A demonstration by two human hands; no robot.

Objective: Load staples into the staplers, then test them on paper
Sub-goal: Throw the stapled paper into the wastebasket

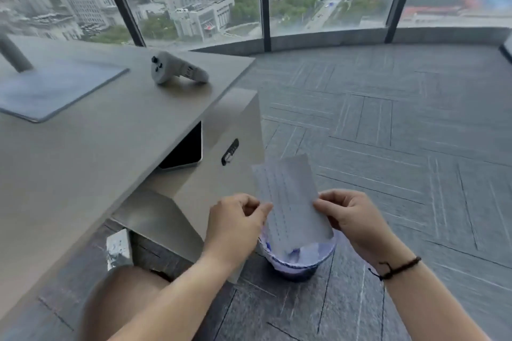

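- Both hands are holding a lined sheet of paper (291, 196) low in the centre of the frame, directly over a small waste bin (297, 260) standing on the carpeted floor
- The left hand (235, 221) is pinching the sheet's left edge between thumb and fingers; the right hand (352, 219) is pinching the right edge the same way, so each grip is closed on the paper
- No stapler or staples are showing anywhere; judging by that, the testing step looks finished and the sheet is probably being thrown away, though whether it carries staples is too blurred to tell
- The next move is likely calling for both grips to be loosening so the sheet drops inside the rim
- The bin is lined with a pale bag and is already holding crumpled whitish and bluish scraps
- On the worktop (110, 133) at the upper left, a white handheld controller (174, 69) is lying near the far corner
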